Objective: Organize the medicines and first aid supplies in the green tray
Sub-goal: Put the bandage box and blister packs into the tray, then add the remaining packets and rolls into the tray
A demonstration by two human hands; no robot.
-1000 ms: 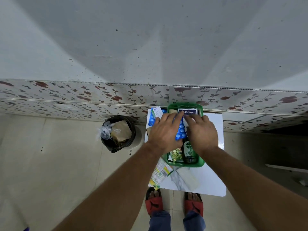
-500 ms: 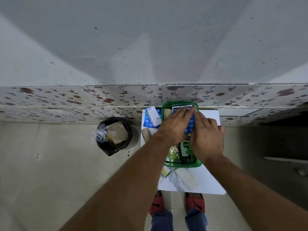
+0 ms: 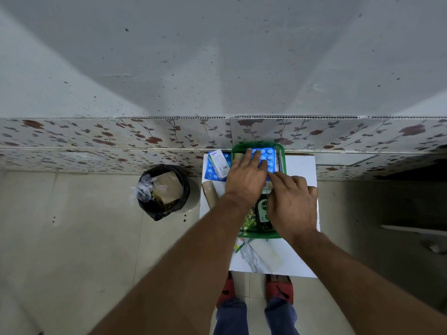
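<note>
The green tray point(image 3: 257, 145) sits on a small white table point(image 3: 301, 170) against the wall. A blue blister pack point(image 3: 269, 154) lies flat at the tray's far end. My left hand point(image 3: 244, 181) rests on the pack with its fingers spread over it. My right hand point(image 3: 292, 205) touches the pack's near right corner with its fingertips. A dark green Dettol bottle point(image 3: 262, 211) and a yellow-green sachet point(image 3: 250, 222) lie in the near half of the tray, partly hidden under my hands.
Left of the tray on the table lie a white medicine box point(image 3: 219, 163), a second blue blister pack point(image 3: 210, 173) and a brown roll point(image 3: 211, 195). A printed strip point(image 3: 239, 245) pokes out under my left forearm. A black bin point(image 3: 160, 192) stands on the floor at left.
Both hands have slid the blue blister pack toward the tray's far end, where it now covers the plaster box. The right hand has drawn back to the pack's near corner.
</note>
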